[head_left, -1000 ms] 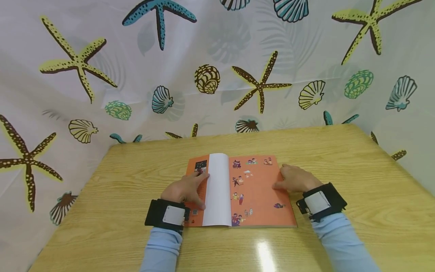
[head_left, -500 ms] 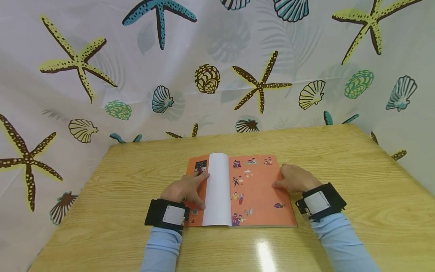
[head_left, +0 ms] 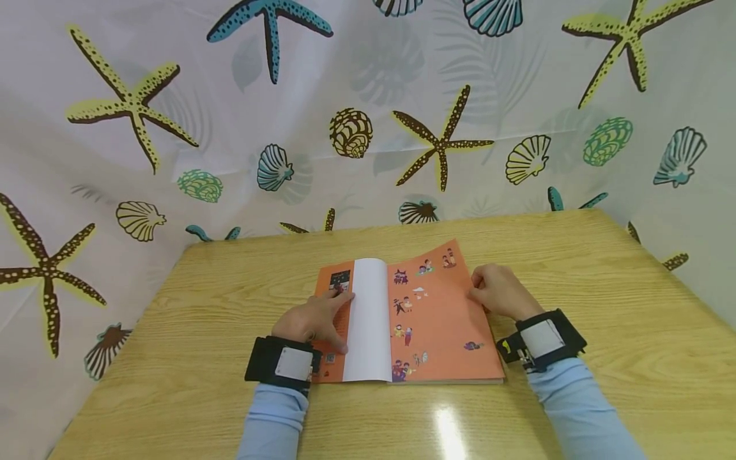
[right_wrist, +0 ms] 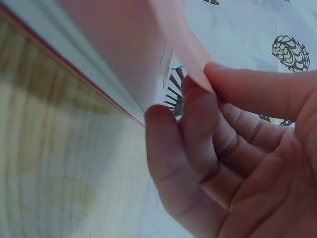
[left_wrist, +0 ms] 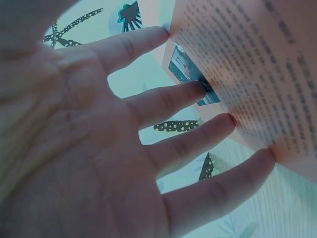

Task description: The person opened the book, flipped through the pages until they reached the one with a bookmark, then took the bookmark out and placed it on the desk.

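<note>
An open book (head_left: 437, 326) lies on the wooden table, its right page orange with small cartoon figures. Between thumb and fingers, my right hand (head_left: 501, 292) pinches the outer edge of that page (right_wrist: 190, 47), whose upper corner is lifted off the pages below. My left hand (head_left: 310, 319) lies on the orange left flap (head_left: 339, 345), fingers spread and straight. In the left wrist view the fingertips (left_wrist: 225, 121) touch the printed sheet. A blank white folded leaf (head_left: 368, 319) bulges up beside the spine.
The pale wooden table (head_left: 230, 300) reaches around the book on all sides. Behind and beside it hangs a white cloth (head_left: 310, 185) printed with starfish and shells. A bright light reflection shows on the table's front.
My right hand has gone from resting flat at the page edge to pinching the page, and its upper right corner has risen. My left hand has stayed put.
</note>
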The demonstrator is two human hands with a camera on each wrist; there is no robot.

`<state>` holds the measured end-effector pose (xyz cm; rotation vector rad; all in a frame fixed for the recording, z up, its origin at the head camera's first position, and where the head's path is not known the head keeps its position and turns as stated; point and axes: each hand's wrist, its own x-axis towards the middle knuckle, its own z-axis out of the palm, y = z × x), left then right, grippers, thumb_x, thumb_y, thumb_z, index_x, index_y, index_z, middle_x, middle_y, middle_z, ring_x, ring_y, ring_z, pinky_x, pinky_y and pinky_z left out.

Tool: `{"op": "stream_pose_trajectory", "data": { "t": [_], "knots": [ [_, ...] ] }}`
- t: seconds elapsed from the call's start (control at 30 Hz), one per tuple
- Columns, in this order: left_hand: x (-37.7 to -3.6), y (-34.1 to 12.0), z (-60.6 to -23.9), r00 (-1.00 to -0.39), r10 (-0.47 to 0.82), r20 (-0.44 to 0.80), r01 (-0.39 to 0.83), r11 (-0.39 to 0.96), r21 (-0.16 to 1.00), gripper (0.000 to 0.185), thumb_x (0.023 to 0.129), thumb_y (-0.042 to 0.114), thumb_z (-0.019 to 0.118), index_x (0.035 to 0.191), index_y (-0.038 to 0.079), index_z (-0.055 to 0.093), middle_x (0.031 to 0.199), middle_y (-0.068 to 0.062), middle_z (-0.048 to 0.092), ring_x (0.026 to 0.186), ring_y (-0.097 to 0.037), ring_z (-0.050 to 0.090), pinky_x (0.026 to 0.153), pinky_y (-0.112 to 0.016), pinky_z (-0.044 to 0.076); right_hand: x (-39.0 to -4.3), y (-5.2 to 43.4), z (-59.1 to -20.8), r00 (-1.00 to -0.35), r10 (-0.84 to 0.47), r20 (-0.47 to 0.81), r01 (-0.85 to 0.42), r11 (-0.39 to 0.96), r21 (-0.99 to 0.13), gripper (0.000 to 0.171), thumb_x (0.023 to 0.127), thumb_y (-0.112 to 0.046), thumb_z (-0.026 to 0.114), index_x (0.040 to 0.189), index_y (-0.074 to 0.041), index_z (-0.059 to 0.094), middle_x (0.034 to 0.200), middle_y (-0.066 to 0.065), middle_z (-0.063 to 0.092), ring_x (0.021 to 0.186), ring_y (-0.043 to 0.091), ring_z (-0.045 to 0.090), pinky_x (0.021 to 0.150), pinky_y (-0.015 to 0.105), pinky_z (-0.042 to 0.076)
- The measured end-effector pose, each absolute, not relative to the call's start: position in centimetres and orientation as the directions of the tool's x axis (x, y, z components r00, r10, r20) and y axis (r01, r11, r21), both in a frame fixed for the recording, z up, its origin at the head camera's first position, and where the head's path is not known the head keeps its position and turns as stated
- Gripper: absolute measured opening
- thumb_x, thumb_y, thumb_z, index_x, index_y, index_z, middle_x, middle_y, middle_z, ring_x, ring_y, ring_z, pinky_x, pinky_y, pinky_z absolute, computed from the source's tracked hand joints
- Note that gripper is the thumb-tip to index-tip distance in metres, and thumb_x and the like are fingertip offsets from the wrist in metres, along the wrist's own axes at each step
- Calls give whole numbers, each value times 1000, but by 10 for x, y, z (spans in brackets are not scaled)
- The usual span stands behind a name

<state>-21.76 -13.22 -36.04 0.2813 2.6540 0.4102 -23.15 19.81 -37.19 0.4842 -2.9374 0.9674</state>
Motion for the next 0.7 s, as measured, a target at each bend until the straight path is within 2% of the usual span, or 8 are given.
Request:
{"op": "stream_pose_trajectory", "data": {
  "t": [0.13,0.2,0.27,0.33,0.37,0.47,0.57,0.7],
  "knots": [
    [-218,-132,-360,-883,260,-392,129,935,329,100,74,22,93,158,18,38,162,-21,29,145,-52,27,106,-68,35,-232,198,-372,-950,-293,106,-297,746,-597,18,90,2,67,75,-1,56,66,4,53,54,14,49,51,29,42],
    [-218,-132,-360,-883,258,-391,128,936,328,100,74,22,93,158,18,38,162,-21,29,145,-53,26,106,-69,35,-231,199,-370,-948,-304,91,-292,723,-626,15,96,-3,63,81,1,60,68,4,54,56,14,51,52,30,44],
    [-217,-132,-360,-885,257,-389,128,937,326,101,74,23,93,158,18,38,162,-21,29,145,-53,26,106,-69,35,-231,199,-367,-942,-330,53,-272,663,-697,22,104,-13,55,91,4,62,72,6,54,62,16,54,55,32,48],
    [-217,-132,-360,-885,255,-389,125,936,329,100,74,23,93,158,18,38,162,-21,29,145,-53,25,107,-69,35,-230,199,-363,-924,-382,11,-246,573,-782,40,111,-25,41,111,8,63,84,14,62,74,24,63,61,35,54],
    [-217,-132,-360,-886,253,-390,123,936,329,100,74,22,93,158,18,38,162,-21,29,145,-52,26,107,-69,35,-229,198,-361,-910,-414,-11,-228,523,-821,51,112,-32,34,124,10,60,95,20,65,85,30,66,65,38,57],
    [-216,-132,-359,-885,255,-388,126,936,329,99,74,22,93,158,18,39,162,-21,30,145,-52,27,107,-68,36,-226,194,-355,-858,-510,-54,-191,416,-889,74,111,-47,14,151,12,35,132,33,57,118,46,59,80,44,58],
    [-216,-132,-358,-885,259,-386,132,936,325,99,75,22,92,157,18,39,161,-21,30,144,-50,30,106,-66,37,-222,184,-351,-808,-586,-64,-209,386,-899,82,107,-56,6,158,7,22,147,35,44,127,49,52,89,49,55],
    [-216,-132,-359,-884,254,-393,125,938,325,100,74,23,93,158,19,38,162,-20,29,145,-48,30,105,-65,39,-215,162,-350,-750,-655,-92,-240,400,-885,78,106,-57,5,161,-5,23,150,29,44,122,44,56,94,57,50]
  ]
}}
